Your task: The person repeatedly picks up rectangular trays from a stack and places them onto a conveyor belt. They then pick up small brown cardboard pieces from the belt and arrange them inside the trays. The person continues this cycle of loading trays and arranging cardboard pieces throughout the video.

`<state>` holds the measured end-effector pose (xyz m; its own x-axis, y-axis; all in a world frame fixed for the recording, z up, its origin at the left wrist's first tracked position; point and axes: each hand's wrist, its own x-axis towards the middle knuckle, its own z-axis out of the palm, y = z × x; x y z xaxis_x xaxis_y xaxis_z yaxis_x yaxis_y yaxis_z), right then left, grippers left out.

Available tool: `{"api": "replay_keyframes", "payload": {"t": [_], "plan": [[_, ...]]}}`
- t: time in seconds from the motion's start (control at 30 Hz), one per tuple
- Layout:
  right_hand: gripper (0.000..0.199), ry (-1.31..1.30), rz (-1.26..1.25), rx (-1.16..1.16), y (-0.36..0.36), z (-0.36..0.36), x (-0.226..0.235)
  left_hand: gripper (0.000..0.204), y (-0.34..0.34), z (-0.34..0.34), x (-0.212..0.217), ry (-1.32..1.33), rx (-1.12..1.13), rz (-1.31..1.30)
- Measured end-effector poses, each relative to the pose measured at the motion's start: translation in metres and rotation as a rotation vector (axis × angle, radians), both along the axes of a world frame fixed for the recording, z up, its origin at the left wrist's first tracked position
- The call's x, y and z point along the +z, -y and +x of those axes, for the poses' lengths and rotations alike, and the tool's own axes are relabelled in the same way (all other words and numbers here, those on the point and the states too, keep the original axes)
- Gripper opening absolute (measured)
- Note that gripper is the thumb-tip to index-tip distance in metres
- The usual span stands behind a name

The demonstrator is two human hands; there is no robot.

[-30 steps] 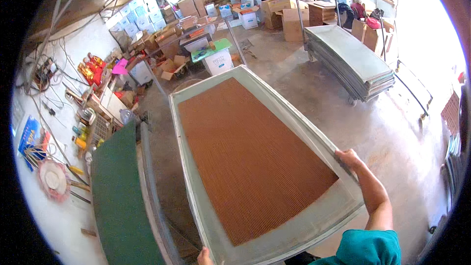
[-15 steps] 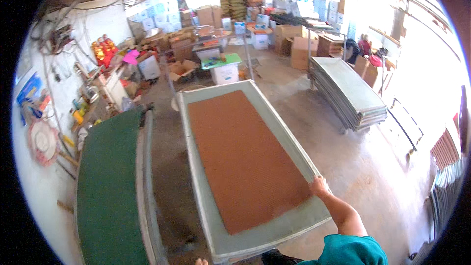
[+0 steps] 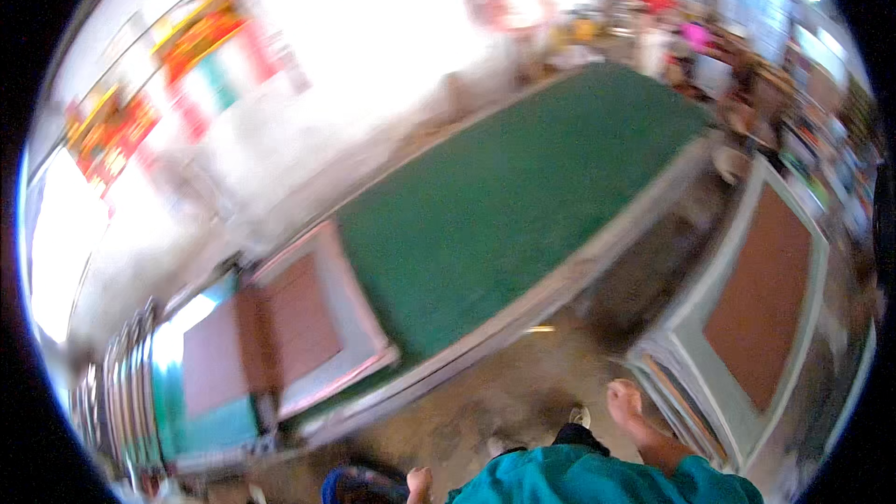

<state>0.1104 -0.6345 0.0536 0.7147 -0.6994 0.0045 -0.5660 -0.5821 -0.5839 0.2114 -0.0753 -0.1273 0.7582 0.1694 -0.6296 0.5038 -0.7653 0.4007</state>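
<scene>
My right hand [image 3: 625, 399] hangs loosely curled beside a stack of shallow framed trays, with nothing visible in it. On top of that stack lies a pale-framed tray [image 3: 693, 325] holding a flat brown sheet [image 3: 763, 299]. My left hand [image 3: 420, 482] shows at the lower edge, near a dark blue rounded thing that I cannot make out; its fingers are mostly hidden. Ahead stretches a long green-topped table [image 3: 523, 196]. Another framed tray [image 3: 375, 336] with a brown sheet [image 3: 303, 308] sits at its near left end.
Several upright frames [image 3: 117, 364] lean at the far left. A white wall [image 3: 373, 56] with red and yellow hangings [image 3: 210, 33] runs behind the table. Clutter fills the far right, beyond a pale bucket [image 3: 730, 164]. Bare floor [image 3: 485, 401] lies between table and stack.
The view has swung left, from the brown-sheet tray to the green table and wall. My right hand has let go of the tray's rim. My left hand shows more at the lower edge.
</scene>
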Motion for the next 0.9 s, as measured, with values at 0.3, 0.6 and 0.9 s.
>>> {"api": "replay_keyframes", "payload": {"t": [0.3, 0.6, 0.9], "plan": [[0.024, -0.196, 0.294, 0.259, -0.058, 0.152, 0.018, 0.027, -0.065, -0.147, 0.047, -0.204, 0.362, -0.011], [0.044, -0.207, 0.324, 0.578, -0.209, 0.371, -0.002, 0.028, -0.04, -0.15, 0.09, -0.066, 0.591, -0.013], [0.042, -0.234, 0.405, 0.897, -0.331, 0.489, 0.008, 0.024, -0.054, 0.025, 0.256, 0.398, 1.66, -0.053]]}}
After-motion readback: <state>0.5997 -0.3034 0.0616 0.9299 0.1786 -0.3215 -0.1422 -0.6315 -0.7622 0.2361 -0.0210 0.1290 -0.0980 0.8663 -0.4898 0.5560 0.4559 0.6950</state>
